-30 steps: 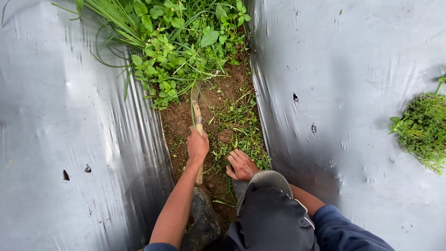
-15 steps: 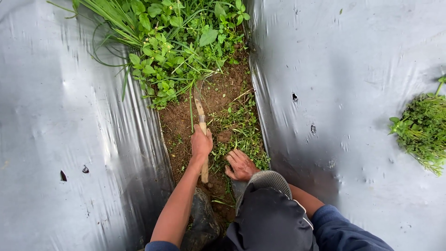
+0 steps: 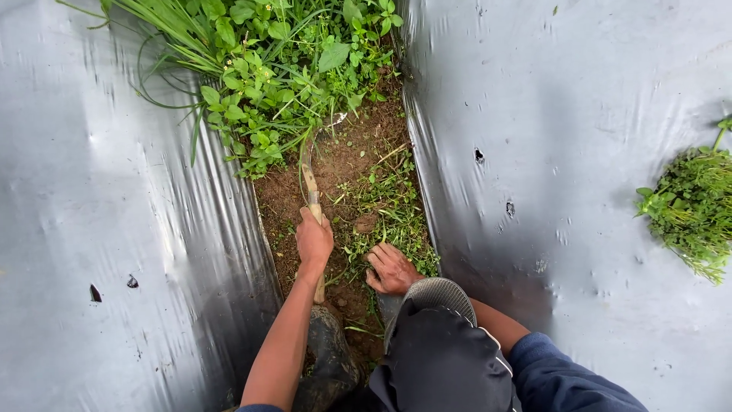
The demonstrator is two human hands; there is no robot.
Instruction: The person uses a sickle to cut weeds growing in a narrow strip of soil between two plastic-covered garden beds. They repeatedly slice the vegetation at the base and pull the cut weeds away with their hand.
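Broadly, grey plastic sheets [image 3: 114, 229] are seen flanking a soil strip [image 3: 351, 168]; weeds [image 3: 267, 76] are massed ahead; a sickle [image 3: 311, 191] is gripped in the left hand [image 3: 314, 243], its long axis pointed forward into them; the right hand [image 3: 393, 268], fingers spread, is pressed on soil just beside.

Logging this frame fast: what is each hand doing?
Left hand: closed on wooden-handled sickle.
Right hand: open, resting on cut weeds.

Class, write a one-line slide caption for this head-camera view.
Left hand grips a wooden-handled sickle at the weeds; right hand rests on soil between plastic mulch sheets.
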